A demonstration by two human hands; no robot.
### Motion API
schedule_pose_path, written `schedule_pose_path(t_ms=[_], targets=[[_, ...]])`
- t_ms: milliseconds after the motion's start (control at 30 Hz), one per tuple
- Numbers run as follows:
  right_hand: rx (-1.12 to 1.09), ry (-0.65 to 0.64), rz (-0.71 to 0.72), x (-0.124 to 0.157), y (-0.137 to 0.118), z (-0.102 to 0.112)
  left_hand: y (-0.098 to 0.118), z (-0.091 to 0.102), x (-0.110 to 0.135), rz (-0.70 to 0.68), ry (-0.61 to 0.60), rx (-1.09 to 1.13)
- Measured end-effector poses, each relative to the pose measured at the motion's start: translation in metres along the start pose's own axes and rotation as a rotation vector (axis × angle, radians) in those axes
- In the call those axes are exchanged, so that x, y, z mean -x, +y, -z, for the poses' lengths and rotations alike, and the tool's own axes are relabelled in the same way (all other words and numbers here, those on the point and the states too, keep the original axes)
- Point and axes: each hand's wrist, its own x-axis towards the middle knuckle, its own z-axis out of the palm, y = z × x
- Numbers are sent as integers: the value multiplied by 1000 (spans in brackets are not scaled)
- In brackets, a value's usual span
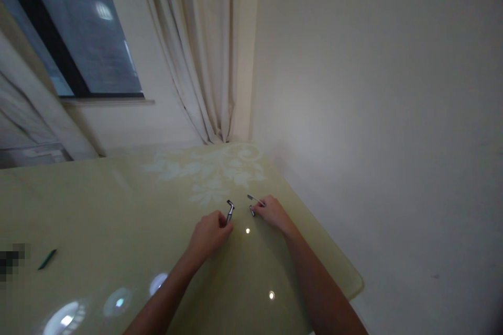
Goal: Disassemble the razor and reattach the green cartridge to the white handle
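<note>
As both of your forearms reach in from the near side, your hands work above a pale green table (118, 204) close to its right-hand edge. Your left hand (210, 231) grasps a bent-headed metal tool (230, 208) between thumb and fingers, its head angled up and toward the far side. Your right hand (272, 210), just across a narrow gap, pinches a slim rod (255, 199) whose dark tip points left; beneath it, a small metal piece (252, 211) shows at your fingertips, though whether you hold it or it rests on the tabletop cannot be told. Room is tightest on the right, where the table's edge slants from the far corner to a rounded near corner, with the plain wall (373, 115) rising beyond. To the left, a broad span of tabletop runs from your left hand to a green pen (47, 259), lying well apart near a blurred dark patch at the left border. Beyond your hands, a pale floral pattern (212, 172) spreads toward the far edge, backed by a gathered cream curtain (208, 52) and, farther left, a dark-framed window (106, 26).
</note>
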Motion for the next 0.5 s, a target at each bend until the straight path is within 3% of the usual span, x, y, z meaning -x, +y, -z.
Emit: schedule_pose_path(t_ms=[167,267,367,500], targets=[[15,11,7,1,0,-3,-47,20,19,-75,104,225],[16,45,-8,-1,1,-5,-66,23,23,-59,138,266],[12,85,-18,-3,5,-3,-60,13,17,-32,116,264],[9,159,-1,-4,12,3,-20,-9,-2,-4,46,222]])
